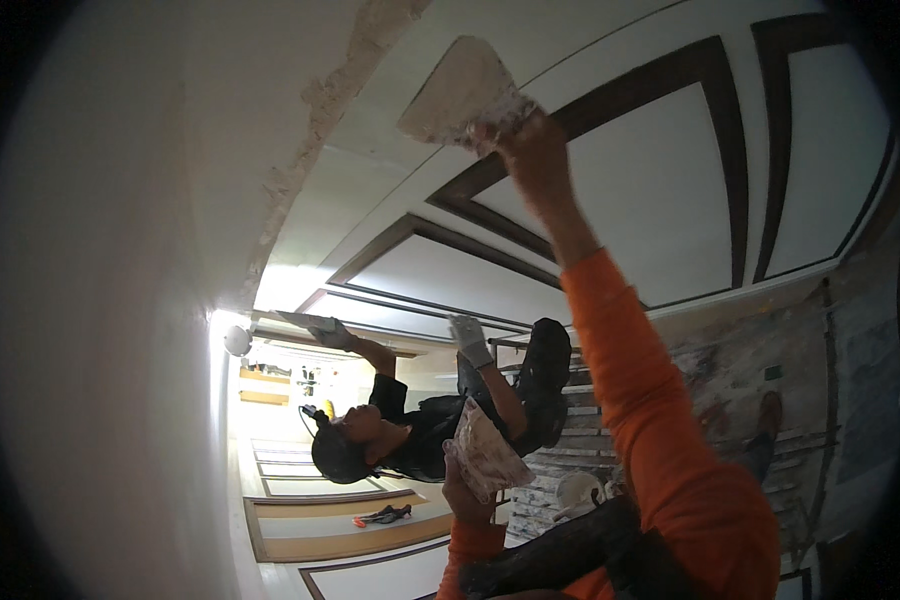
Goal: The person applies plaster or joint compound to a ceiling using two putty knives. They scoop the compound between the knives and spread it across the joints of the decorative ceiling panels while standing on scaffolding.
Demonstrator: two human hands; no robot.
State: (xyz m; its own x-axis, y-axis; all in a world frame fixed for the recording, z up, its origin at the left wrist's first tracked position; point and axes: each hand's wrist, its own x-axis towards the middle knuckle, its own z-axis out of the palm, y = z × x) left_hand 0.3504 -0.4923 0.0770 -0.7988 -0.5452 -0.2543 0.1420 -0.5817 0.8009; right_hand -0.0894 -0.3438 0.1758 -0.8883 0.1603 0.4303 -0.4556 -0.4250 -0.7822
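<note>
My right hand (535, 150) is raised, fingers wrapped round the handle of a wide putty knife (460, 85). Its blade is smeared with pale filler and lies against or close to the white panelled surface; contact cannot be made out. A rough strip of brownish filler (335, 90) runs along the joint just left of the blade. Lower down, my left hand (465, 500) is closed on a second broad scraper (490, 455), its blade coated with filler. Part of that hand is hidden behind the blade.
A co-worker (410, 425) in dark clothes and pale gloves reaches up with a flat blade (305, 320). Dark-framed white panels (630, 180) span the upper right. Below are slatted planks (580, 435), a white bucket (578, 490) and a stained floor (740, 370).
</note>
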